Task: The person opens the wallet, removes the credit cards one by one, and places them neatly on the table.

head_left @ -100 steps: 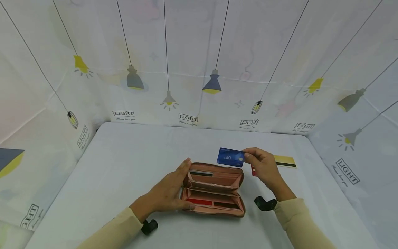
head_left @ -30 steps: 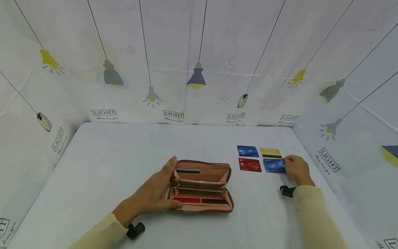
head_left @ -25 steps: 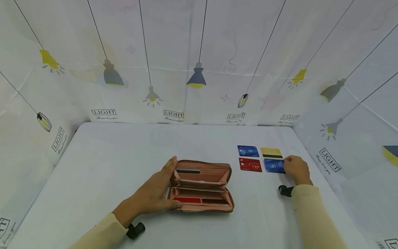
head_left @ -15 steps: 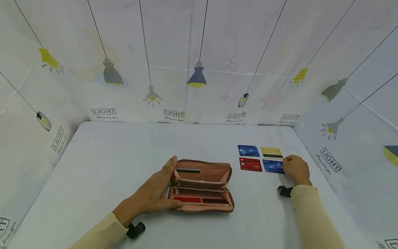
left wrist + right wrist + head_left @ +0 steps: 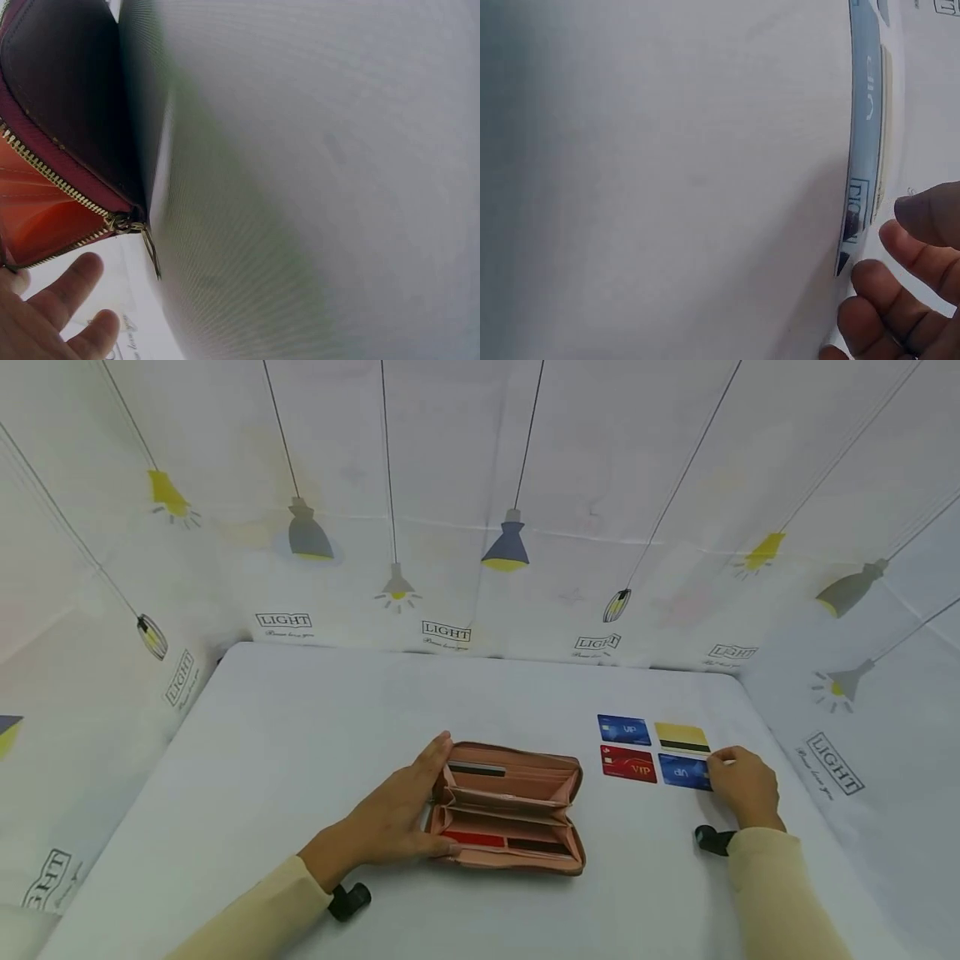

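A pink zip-around wallet [image 5: 528,785] lies spread on the white table. My left hand [image 5: 386,814] rests at its left end, thumb on the front edge, fingers at the back edge. In the left wrist view its gold zipper [image 5: 67,187] shows above my extended fingers [image 5: 71,289]. Inside sit a red card [image 5: 474,839], a dark card [image 5: 538,846] and a striped card [image 5: 476,769]. My right hand [image 5: 750,789] is at the right edge of a blue VIP card [image 5: 684,772] lying on the table. The right wrist view shows loosely bent fingers [image 5: 877,285] just beyond its end.
Grouped with that card are another blue VIP card [image 5: 624,729], a red VIP card [image 5: 628,764] and a gold card [image 5: 681,737] with a dark stripe. A lamp-printed curtain [image 5: 442,460] surrounds the table [image 5: 337,710]. Black wrist cameras [image 5: 348,902] sit under both sleeves.
The blue card, held over the wallet's back right corner at first, now lies on the table below the gold card. Lately only a slight shift of it and a turn of the head view show.
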A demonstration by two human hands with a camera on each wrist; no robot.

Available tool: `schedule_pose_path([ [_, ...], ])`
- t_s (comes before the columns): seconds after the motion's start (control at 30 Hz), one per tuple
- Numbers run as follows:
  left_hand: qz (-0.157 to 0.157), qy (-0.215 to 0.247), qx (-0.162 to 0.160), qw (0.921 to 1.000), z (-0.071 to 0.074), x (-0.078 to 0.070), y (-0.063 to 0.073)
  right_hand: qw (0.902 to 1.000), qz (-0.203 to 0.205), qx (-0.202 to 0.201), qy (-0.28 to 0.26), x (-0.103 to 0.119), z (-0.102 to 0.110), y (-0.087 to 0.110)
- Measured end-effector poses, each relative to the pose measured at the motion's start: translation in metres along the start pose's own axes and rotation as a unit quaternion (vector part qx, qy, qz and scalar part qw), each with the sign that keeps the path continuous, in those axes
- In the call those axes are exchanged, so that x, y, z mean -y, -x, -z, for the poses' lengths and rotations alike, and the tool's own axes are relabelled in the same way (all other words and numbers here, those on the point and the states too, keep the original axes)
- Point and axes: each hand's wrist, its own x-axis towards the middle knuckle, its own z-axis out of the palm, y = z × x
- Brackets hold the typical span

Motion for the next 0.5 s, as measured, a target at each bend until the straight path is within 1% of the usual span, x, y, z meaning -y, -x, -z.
schedule_pose_path([
  [0.13, -0.003, -0.003, 0.002, 1.0, -0.001, -0.002, -0.003, 0.9998, 0.004, -0.017, 0.004, -0.005, 0.004, 0.004],
  [0.27, 0.005, -0.013, 0.006, 0.9999, 0.0, -0.002, -0.003, 0.9991, 0.019, -0.037, -0.003, 0.004, 0.005, 0.012],
  [0.37, 0.012, -0.016, 0.01, 0.9998, 0.002, -0.003, -0.002, 0.9972, 0.051, -0.051, -0.017, 0.021, 0.006, 0.022],
  [0.5, 0.013, -0.016, 0.012, 0.9997, 0.003, -0.003, -0.001, 0.9898, 0.123, -0.061, -0.036, 0.056, 0.006, 0.043],
])
